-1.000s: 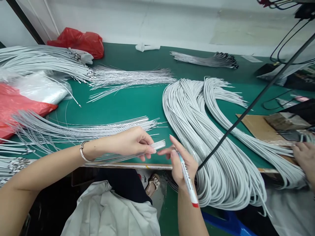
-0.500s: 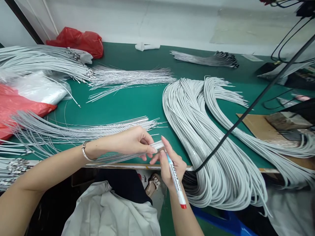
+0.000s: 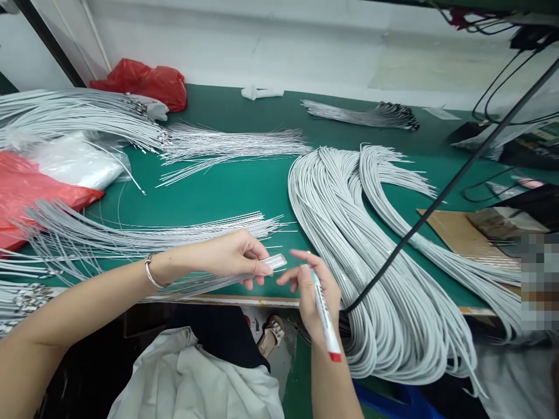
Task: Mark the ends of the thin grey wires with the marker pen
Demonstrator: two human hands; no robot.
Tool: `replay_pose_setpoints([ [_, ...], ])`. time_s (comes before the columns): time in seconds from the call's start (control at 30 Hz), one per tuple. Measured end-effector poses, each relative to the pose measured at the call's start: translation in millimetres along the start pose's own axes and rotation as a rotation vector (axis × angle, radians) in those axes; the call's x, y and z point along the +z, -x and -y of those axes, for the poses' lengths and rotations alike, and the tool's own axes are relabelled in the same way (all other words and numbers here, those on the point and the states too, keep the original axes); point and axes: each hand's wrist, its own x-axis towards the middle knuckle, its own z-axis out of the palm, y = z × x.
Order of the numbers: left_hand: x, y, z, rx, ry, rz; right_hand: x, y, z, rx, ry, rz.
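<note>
My left hand [image 3: 244, 256] is closed around a flat bundle of thin silvery wires [image 3: 276, 262]. The ends stick out side by side past the thumb, and the lengths trail left along the table edge. In my right hand [image 3: 318, 285] is a white marker pen [image 3: 324, 314] with a red end toward me. Its other end is partly hidden by the fingers. A small gap separates the right fingertips from the wire ends. Just behind my left hand lies a loose spread of thin wires [image 3: 174, 234].
A thick looped bundle of grey cables [image 3: 345, 233] hangs over the green table's [image 3: 209, 195] front edge at right. A black rod [image 3: 437, 201] crosses diagonally there. More wires [image 3: 236, 144], red bags [image 3: 151, 87] and clear plastic [image 3: 78, 160] lie behind and left.
My right hand with the marker pen has moved right, away from the wire ends it was touching. My left hand keeps its hold on the wires. The view has tilted slightly upward.
</note>
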Motion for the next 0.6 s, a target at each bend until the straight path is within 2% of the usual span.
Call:
replay_pose_setpoints([
  [0.1, 2.3, 1.3, -5.7, -0.011, -0.069, 0.046, -5.1, -11.2, 2.7, 0.017, -0.046, 0.246],
  [0.17, 4.6, 1.1, -9.8, -0.009, -0.137, 0.067, -5.9, -17.3, 5.8, 0.028, -0.064, 0.342],
  [0.33, 9.6, -1.9, -15.7, -0.021, -0.229, 0.085, -5.8, -22.9, 10.1, 0.062, -0.147, 0.346],
  [0.5, 12.9, -6.3, -9.1, -0.027, -0.157, 0.035, -6.7, -20.5, 5.9, 0.043, -0.076, 0.322],
  [0.6, 12.2, -5.9, -8.4, -0.013, -0.095, 0.020, -8.1, -15.0, -0.5, 0.034, -0.061, 0.232],
])
